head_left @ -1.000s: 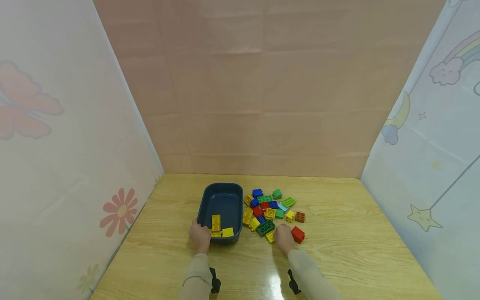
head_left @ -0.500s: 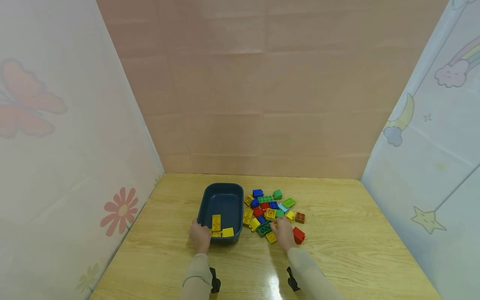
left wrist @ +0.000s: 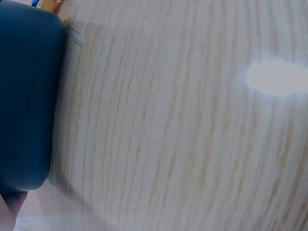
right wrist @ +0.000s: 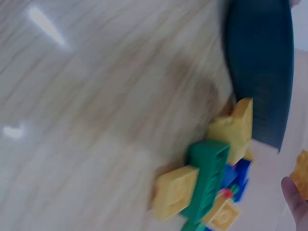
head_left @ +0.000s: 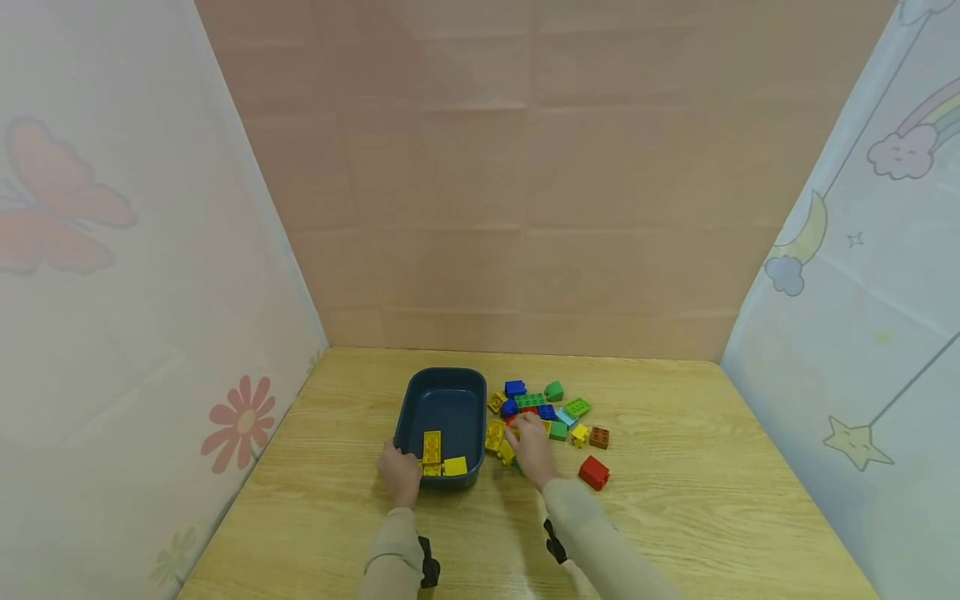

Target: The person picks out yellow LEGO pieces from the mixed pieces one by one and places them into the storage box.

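In the head view my left hand (head_left: pixel 400 473) grips the near left corner of a dark blue plastic tub (head_left: pixel 442 408). Several yellow toy building bricks lie in the tub's near end, among them an upright-looking long one (head_left: pixel 432 447) and a flat-faced one (head_left: pixel 455 467). My right hand (head_left: pixel 533 450) is above the loose brick pile, just right of the tub. The right wrist view shows its thumb against a yellow building brick (right wrist: pixel 301 173), cut off by the frame edge. Below the hand lie a green brick (right wrist: pixel 207 178) and another yellow brick (right wrist: pixel 176 191).
Loose bricks in blue, green, red and yellow spread right of the tub. A red brick (head_left: pixel 594 472) and a brown brick (head_left: pixel 599 437) lie at the pile's right side. The wooden table (head_left: pixel 720 500) is bounded by a back wall and two printed side sheets.
My right hand has moved left and slightly forward from the pile's near right side toward the tub, with a yellow building brick. My left hand stays at the tub's corner.
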Demonstrator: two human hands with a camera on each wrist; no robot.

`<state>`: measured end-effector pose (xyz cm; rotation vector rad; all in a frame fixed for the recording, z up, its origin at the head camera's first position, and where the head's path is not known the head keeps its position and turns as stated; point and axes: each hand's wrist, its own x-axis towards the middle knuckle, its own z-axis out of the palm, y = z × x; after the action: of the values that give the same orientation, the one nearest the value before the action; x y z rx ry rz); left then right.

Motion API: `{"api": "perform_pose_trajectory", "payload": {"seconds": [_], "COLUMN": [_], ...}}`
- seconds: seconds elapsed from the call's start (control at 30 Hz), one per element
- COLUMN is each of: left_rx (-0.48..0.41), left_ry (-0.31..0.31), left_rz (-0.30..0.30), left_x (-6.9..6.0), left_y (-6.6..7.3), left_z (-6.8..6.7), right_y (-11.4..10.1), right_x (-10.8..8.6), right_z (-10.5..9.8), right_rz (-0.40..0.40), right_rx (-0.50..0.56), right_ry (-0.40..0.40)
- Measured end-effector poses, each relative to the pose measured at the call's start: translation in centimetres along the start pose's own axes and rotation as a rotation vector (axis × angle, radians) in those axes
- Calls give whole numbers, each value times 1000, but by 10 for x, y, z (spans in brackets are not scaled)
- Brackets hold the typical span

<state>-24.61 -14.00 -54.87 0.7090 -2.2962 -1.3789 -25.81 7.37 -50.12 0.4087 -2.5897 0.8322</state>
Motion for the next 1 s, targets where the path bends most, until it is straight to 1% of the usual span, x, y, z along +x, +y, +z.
{"api": "perform_pose_trajectory", "payload": {"seconds": [0.1,0.27,0.4,0.63,0.8,1.0], "left_rx": [-8,-9,-1,11,1,18], "left_ry": [-2,1,6,25,26,13], "left_rz": [-1,-11,-6,5,16,19], "left_x": [0,0,1,1,1,1], "left_y": [1,-1,-2,-2,-4,-5], "left_z": [-1,0,0,1,2,3], "right_y": [-12,-28,-38,-56,-62,-61], "right_x": [4,5,3,-1,-7,-14], "right_z": [3,14,22,32,38,44], "right_rz": [-26,-65,-71,-148,-189,-224], "right_rx": [13,9,55,109,124,113], "right_ry": [-48,-115,-169,-272,-314,-398]}}
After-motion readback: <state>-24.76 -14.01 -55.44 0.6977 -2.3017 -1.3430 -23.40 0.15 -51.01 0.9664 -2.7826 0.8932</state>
